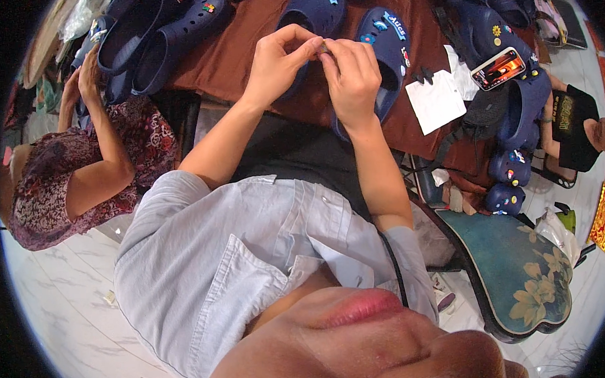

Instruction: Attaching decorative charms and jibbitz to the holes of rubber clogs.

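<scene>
Watching from my end of the feed, I count two bare hands of the wearer at work in the upper middle of the frame. The left hand [275, 63] has its thumb and forefinger pinched together, and the right hand [353, 79] does the same, so the two sets of fingertips meet. Between them I make out one small piece [324, 47], too tiny and too covered for me to tell its kind. It sits at the top centre, above the brown cloth [242, 46] on the table.

Just beside the hands I count two navy clogs: a left clog [310, 7], partly hidden behind the fingers, and a right clog [389, 47], partly behind the right hand. Each carries one blue lettered patch, and the right one bears several smaller charms as well.

At upper left I see two large clogs [181, 49] side by side, near one co-worker [92, 164] in patterned clothing, whose two hands are raised. At the right are two pieces of white paper [441, 112], one phone [498, 69] with its screen lit, and two small clogs [509, 168], one below the other. A second co-worker [577, 130], in black, is at the far right edge. One blue-green seat [488, 262] with pale flowers stands at lower right.
</scene>
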Available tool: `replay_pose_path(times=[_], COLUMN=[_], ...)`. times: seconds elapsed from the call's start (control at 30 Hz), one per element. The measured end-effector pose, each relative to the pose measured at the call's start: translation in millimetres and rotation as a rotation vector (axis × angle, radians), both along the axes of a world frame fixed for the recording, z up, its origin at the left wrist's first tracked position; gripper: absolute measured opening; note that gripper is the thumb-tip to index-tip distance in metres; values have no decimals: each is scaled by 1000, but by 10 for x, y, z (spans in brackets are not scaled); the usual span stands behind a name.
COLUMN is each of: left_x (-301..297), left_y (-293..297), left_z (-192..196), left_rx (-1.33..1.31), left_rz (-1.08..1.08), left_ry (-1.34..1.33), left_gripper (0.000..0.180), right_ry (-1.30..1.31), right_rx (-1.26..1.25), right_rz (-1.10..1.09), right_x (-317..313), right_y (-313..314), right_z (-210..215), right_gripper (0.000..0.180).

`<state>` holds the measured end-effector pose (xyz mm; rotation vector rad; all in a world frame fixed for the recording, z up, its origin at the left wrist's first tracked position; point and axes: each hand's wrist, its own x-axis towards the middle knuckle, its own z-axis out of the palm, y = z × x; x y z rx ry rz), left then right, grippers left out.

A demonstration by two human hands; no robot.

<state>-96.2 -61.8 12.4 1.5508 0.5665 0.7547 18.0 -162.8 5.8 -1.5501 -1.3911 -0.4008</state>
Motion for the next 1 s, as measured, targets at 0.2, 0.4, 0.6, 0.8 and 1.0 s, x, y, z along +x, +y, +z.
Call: replay_pose_path(times=[0.2, 0.4, 0.6, 0.8, 1.0], left_x=[-6, 286, 449, 429, 367], left_y=[115, 266, 339, 298, 330], left_z=[-77, -467, -471, -395, -330], left_rx=[216, 171, -375, -486, -533], left_rz=[128, 23, -109, -137, -130], left_ry=[234, 377, 109, 24, 35], left_gripper=[29, 42, 33, 26, 19], right_ry=[-41, -271, -362, -454, -474], right_rx=[-95, -379, -442, -475, -502], right_rz=[-132, -205, -248, -313, -139], right_x=[315, 631, 575, 526, 555], right_y=[172, 449, 580, 512, 448], right_z=[4, -6, -64, -87, -69], right_gripper=[8, 14, 17, 17, 22])
